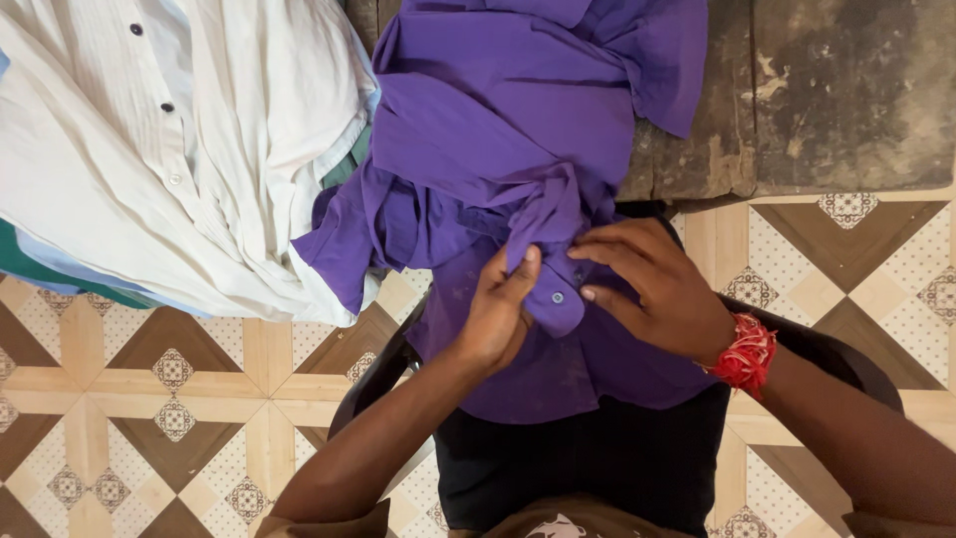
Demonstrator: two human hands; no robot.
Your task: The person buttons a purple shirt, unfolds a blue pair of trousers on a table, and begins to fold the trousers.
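Pinching a purple cuff (551, 299) between thumb and fingers, the left hand (495, 317) is seen from the head camera, its grip clamped on the fabric beside a small button (557, 297). The right hand (652, 289) is laid on the same purple shirt (498, 130), fingertips closed together on the cloth. The shirt is draped from the tabletop's (846, 100) near edge onto the lap. A white shirt (169, 130) is heaped at the left.

the purple shirt (498, 120) runs off the top edge. the white shirt (169, 130) is cut off at left (its collar too). fingertips of the left hand (495, 311) hide under purple cloth.
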